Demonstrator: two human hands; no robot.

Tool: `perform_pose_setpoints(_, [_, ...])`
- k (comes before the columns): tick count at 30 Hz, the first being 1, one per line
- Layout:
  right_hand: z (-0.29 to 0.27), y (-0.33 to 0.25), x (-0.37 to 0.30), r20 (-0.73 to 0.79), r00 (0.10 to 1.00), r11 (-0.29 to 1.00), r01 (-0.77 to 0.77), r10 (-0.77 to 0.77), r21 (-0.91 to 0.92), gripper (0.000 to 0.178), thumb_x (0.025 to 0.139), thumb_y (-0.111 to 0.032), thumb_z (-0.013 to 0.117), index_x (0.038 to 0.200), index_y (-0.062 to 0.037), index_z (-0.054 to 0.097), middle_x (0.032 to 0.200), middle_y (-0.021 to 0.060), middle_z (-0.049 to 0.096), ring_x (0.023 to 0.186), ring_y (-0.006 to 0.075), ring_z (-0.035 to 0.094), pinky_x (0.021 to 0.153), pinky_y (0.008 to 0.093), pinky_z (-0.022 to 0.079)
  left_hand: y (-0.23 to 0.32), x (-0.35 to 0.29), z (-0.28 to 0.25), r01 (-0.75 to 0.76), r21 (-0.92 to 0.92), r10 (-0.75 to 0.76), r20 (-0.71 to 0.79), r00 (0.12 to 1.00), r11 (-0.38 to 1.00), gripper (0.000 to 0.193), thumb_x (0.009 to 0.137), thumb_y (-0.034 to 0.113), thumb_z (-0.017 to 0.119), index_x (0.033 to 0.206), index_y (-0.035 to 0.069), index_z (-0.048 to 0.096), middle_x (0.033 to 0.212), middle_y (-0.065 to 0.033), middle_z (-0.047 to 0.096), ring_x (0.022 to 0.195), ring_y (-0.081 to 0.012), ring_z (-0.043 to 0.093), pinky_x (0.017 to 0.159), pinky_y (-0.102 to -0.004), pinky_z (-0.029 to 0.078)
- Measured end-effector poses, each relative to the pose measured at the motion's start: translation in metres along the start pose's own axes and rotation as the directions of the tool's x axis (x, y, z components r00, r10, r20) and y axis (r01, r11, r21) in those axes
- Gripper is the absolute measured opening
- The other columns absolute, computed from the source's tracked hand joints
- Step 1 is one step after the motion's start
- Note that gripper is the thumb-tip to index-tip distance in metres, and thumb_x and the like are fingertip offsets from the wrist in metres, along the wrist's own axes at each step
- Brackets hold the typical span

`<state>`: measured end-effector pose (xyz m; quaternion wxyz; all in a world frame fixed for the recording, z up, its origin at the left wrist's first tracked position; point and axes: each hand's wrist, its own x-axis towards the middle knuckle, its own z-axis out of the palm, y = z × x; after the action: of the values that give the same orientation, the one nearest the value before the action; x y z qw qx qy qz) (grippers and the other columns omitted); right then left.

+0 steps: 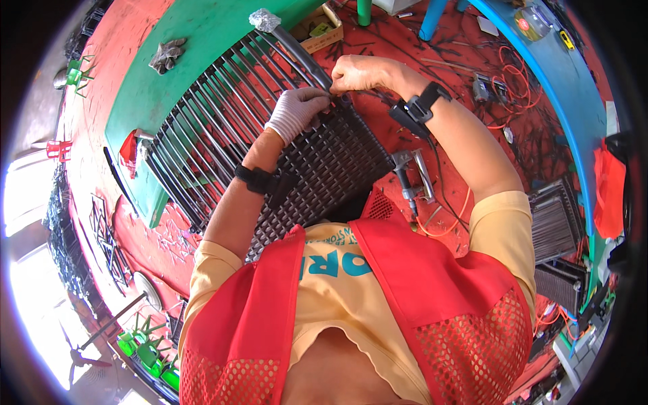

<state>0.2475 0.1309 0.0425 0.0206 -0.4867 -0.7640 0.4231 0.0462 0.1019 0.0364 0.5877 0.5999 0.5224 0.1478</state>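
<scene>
A half-woven black panel [331, 158] slants up in front of me. Flat black strips are woven tightly over its near part, while the far part shows bare dark slats [223, 101]. My left hand [300, 113], in a white ribbed glove, is closed at the right side of the weave, its fingertips against the frame's edge. Just across from it my bare right hand [359, 73] pinches at the same edge tube [300, 57]. What lies between the fingers of either hand is too small to make out. Crumpled silver wrap [264, 20] covers the tube's far end.
Behind the panel is a green table [138, 88] with a grey glove [167, 55]. An air stapler-like tool [408, 179] with an orange hose lies at the panel's right. A blue curved table [574, 88] stands at the right. Black scraps litter the red floor [432, 74].
</scene>
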Motion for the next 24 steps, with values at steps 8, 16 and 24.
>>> perform_pose_setpoints(8, [-0.002, 0.006, 0.002, 0.107, 0.990, 0.996, -0.083, 0.087, -0.043, 0.026, 0.089, -0.027, 0.062, 0.082, -0.0015, 0.064, 0.059, 0.0044, 0.056, 0.053, 0.0172, 0.052, 0.051, 0.0350, 0.042, -0.026, -0.033, -0.005, -0.296, -0.235, 0.174, -0.430, 0.886, 0.926, 0.021, 0.095, 0.009, 0.052, 0.110, 0.004, 0.065, 0.091, -0.0020, 0.066, 0.056, -0.0071, 0.058, 0.049, -0.0209, 0.048])
perform_pose_setpoints(16, [-0.008, 0.000, 0.017, 0.215, 0.957, 0.969, -0.152, 0.193, -0.193, 0.029, 0.085, -0.028, 0.066, 0.070, -0.0033, 0.061, 0.055, 0.0024, 0.052, 0.051, 0.0163, 0.049, 0.050, 0.0364, 0.040, -0.025, -0.034, 0.002, -0.590, 0.456, 0.729, -0.233, 0.643, 0.666, 0.022, 0.086, 0.000, 0.060, 0.105, 0.007, 0.067, 0.099, -0.0098, 0.062, 0.085, -0.0256, 0.064, 0.073, -0.0293, 0.052])
perform_pose_setpoints(24, [0.002, 0.018, 0.005, 0.122, 0.988, 0.995, -0.095, 0.095, -0.006, 0.037, 0.089, -0.030, 0.063, 0.064, -0.0048, 0.053, 0.053, 0.0001, 0.043, 0.049, 0.0113, 0.040, 0.047, 0.0316, 0.032, -0.007, -0.007, 0.000, -0.461, 0.768, 0.527, 0.191, 0.828, 0.445, 0.021, 0.089, 0.022, 0.059, 0.107, 0.013, 0.065, 0.109, -0.0066, 0.059, 0.090, -0.0293, 0.064, 0.074, -0.0380, 0.053])
